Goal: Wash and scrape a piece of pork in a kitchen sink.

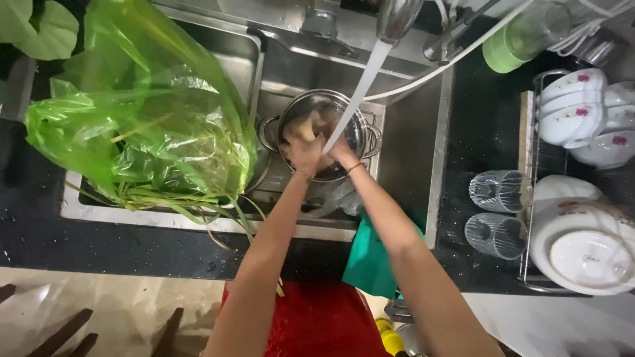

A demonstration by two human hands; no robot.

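Pale food piece (305, 127), tan and wedge-shaped, sits above the mouth of the steel pot (357, 125), which stands in the right basin of the sink (403, 152). The piece rises from the fingers of the left hand (305, 155) and points away from the person, toward the pot's far rim; its long axis runs roughly from the pot's near rim to its far rim. The left fingers are closed around its lower end. The right hand (338, 153) lies just to the right of the left hand, at the pot's near rim, touching or nearly touching it. The water stream (357, 92) falls from the tap (397, 16) above the pot and lands where the two hands meet. Both hands are equally close to the piece; only the left visibly grips it.

Hard to make out:
- Right-hand fingers: the stream and the left hand cover them, so open or closed cannot be told.
- What the piece is: blurred and partly covered.
- Pot contents: glare and water obscure them.

Left of the pot, a green plastic bag (139, 112) of leafy stalks overhangs the other basin. Right of the pot, past the sink wall, two upturned glasses (499, 211) and a rack of white bowls (575, 112) stand on the dark counter (483, 125).
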